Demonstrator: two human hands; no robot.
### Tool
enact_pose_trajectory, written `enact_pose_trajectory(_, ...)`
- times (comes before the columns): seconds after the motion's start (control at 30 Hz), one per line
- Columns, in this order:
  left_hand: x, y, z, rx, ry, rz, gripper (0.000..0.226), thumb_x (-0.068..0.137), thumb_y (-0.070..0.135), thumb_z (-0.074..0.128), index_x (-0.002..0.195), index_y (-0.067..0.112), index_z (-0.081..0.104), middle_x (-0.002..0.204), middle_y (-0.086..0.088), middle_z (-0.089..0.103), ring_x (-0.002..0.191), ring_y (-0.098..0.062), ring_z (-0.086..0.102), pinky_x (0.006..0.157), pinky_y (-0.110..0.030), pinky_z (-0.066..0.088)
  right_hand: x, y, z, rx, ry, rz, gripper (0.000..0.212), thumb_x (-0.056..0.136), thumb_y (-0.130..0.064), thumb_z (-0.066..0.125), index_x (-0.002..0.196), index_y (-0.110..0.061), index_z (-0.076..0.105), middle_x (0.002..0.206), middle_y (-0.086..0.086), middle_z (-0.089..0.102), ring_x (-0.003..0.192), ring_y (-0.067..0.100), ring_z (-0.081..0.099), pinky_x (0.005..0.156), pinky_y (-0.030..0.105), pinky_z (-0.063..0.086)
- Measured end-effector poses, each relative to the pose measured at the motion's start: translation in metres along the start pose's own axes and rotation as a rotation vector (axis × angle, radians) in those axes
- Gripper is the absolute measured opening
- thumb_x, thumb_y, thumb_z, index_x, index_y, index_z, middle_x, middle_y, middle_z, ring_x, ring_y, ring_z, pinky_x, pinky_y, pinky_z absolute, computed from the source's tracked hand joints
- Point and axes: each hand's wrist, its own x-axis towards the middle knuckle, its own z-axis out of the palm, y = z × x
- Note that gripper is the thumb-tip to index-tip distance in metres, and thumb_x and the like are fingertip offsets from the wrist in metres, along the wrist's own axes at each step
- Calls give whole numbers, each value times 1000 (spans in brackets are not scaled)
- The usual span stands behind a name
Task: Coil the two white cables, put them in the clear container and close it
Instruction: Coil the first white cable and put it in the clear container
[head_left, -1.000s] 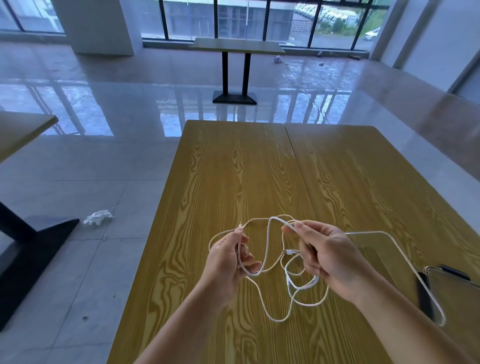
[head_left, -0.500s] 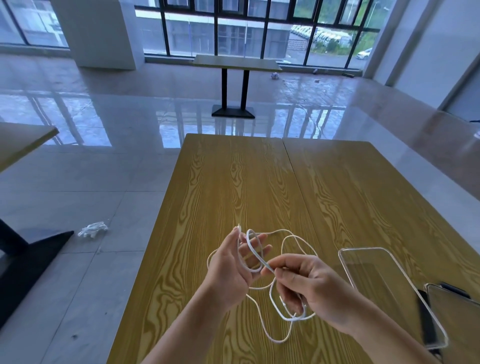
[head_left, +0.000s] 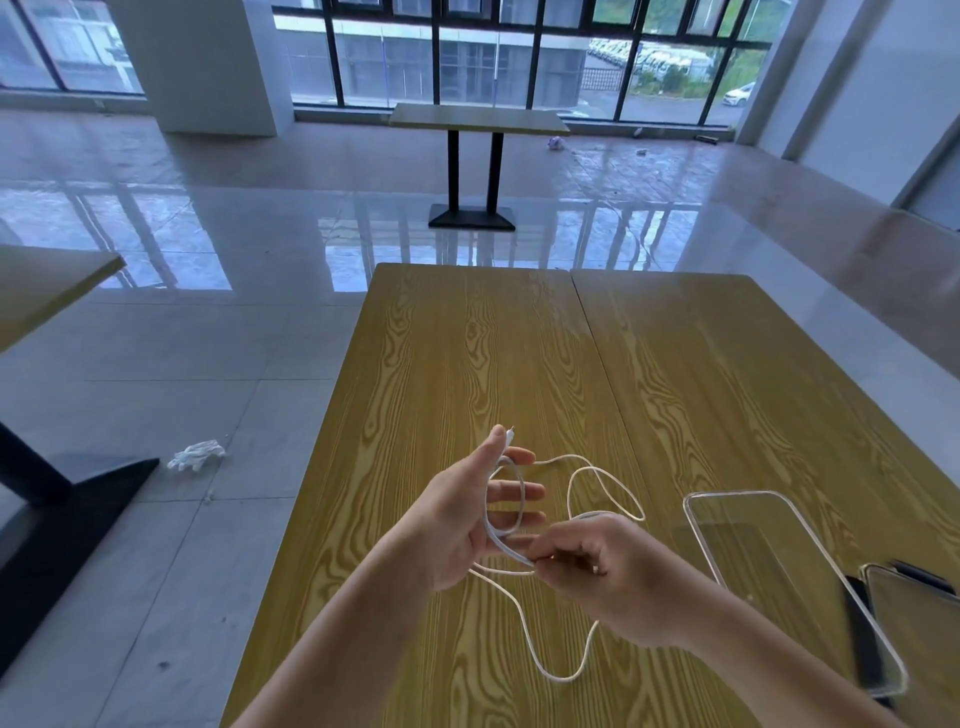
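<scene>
A thin white cable (head_left: 605, 473) hangs between my two hands above the wooden table (head_left: 483, 364). My left hand (head_left: 467, 519) has its fingers spread, with loops of the cable wound round them and its plug end pinched by the thumb. Just to the right and slightly lower, my right hand (head_left: 602, 571) pinches the cable and holds it against the left palm. Loose slack droops down to the table below my hands. The clear container (head_left: 727, 514) lies flat on the table to the right. I see only one cable clearly.
A second clear piece (head_left: 914, 618) and a dark flat object (head_left: 865, 639) lie at the table's right edge. Another table (head_left: 478, 117) stands far back by the windows. A third table's corner (head_left: 52, 280) and black base are at the left. White litter (head_left: 197, 454) lies on the floor.
My right hand has moved left and down toward the left hand, laying more cable round the left fingers. The hanging slack has grown shorter. The view has tilted down a little.
</scene>
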Motion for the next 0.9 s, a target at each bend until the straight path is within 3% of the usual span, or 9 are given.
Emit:
enact_pose_trajectory(0.13, -6, 0, 2, 47, 0, 92, 54, 80, 62, 58, 111, 20, 70, 119, -20, 69, 94, -33, 71, 69, -42, 58, 0, 4, 2, -48, 53, -62, 34, 97, -28, 58, 88, -60, 67, 63, -10, 56, 53, 11, 46, 50, 34, 40)
enact_pose_trajectory(0.23, -10, 1, 1, 10, 28, 129, 39, 94, 51, 52, 103, 19, 72, 113, -20, 71, 87, -31, 70, 64, -40, 58, 0, 4, 6, -105, 116, -117, 28, 95, -31, 58, 83, -56, 65, 62, -13, 57, 52, 15, 49, 52, 39, 44)
enact_pose_trajectory(0.3, -11, 3, -1, -17, 52, 121, 40, 102, 43, 44, 97, 17, 74, 103, -19, 73, 80, -30, 70, 58, -38, 56, 1, 5, 9, -157, 136, -160, 29, 95, -32, 58, 82, -58, 63, 63, -17, 59, 54, 15, 53, 53, 34, 45)
enact_pose_trajectory(0.4, -13, 11, -1, -7, 52, 121, 42, 105, 39, 39, 98, 15, 73, 94, -16, 74, 74, -28, 70, 53, -35, 52, 3, 4, 11, -184, 110, -186, 17, 96, -37, 54, 86, -37, 68, 63, -12, 60, 54, 15, 54, 55, 36, 50)
enact_pose_trajectory(0.47, -13, 17, -1, 19, 46, 135, 43, 105, 38, 37, 96, 17, 72, 91, -15, 74, 72, -27, 69, 51, -33, 51, 4, 4, 9, -220, 27, -169, 30, 97, -44, 47, 94, -25, 69, 68, -4, 64, 60, 18, 60, 63, 43, 54)
enact_pose_trajectory(0.57, -15, 28, -3, 63, 36, 150, 45, 106, 38, 35, 89, 20, 74, 90, -13, 74, 72, -25, 68, 52, -31, 50, 4, 11, 7, -343, -239, -65, 26, 103, -41, 42, 117, -35, 63, 93, -12, 73, 82, -3, 65, 81, 27, 54)
enact_pose_trajectory(0.63, -16, 35, -4, 74, 27, 149, 43, 105, 38, 37, 88, 19, 70, 87, -12, 73, 69, -25, 66, 52, -30, 48, 5, 12, 6, -425, -381, -19, 25, 104, -35, 40, 119, -36, 60, 104, -17, 72, 83, -12, 61, 78, 19, 48)
enact_pose_trajectory(0.77, -17, 44, -4, 50, -5, 158, 37, 104, 38, 42, 83, 16, 64, 80, -10, 68, 64, -23, 60, 48, -27, 42, 11, 9, 3, -558, -576, 104, 16, 102, -35, 42, 109, -38, 57, 109, -15, 69, 90, 11, 65, 82, 34, 54)
enact_pose_trajectory(0.9, -20, 47, -4, 90, -82, 166, 42, 104, 39, 41, 83, 17, 69, 79, -8, 65, 64, -19, 57, 48, -27, 39, 30, 5, 0, -845, -630, 117, 22, 103, -35, 41, 106, -29, 61, 100, -2, 65, 82, 18, 59, 73, 36, 50)
